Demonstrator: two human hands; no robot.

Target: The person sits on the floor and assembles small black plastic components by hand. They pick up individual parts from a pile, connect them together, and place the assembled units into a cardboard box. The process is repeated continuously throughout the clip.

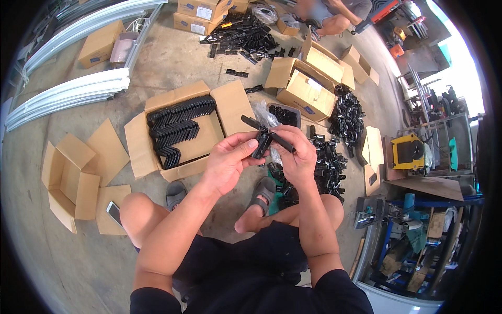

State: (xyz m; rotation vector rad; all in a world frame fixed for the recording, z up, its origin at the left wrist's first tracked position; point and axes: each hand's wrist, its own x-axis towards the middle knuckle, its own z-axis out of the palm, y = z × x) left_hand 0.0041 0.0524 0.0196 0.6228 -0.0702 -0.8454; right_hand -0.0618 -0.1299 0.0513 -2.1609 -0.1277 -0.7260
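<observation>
Both hands meet in front of my knees around a black angled bracket (262, 142) with several arms sticking out. My left hand (228, 161) pinches its left side between thumb and fingers. Closed on its right side, my right hand (299, 156) holds a short black bar-like arm (282, 142). Whether this is one piece or several joined pieces, I cannot tell. Left of my hands stands an open cardboard box (206, 141) with black brackets (175, 121) stacked in rows inside. Just beyond my right hand is a small bin (293, 111) of small black parts, beside clear plastic wrap (265, 115).
Piles of loose black parts lie right of my hands (327, 170), farther right (346, 112) and at the back (246, 36). An open carton (306, 94) stands ahead. An empty carton (68, 180) and a phone (113, 212) lie left. Another person (340, 21) sits at the back.
</observation>
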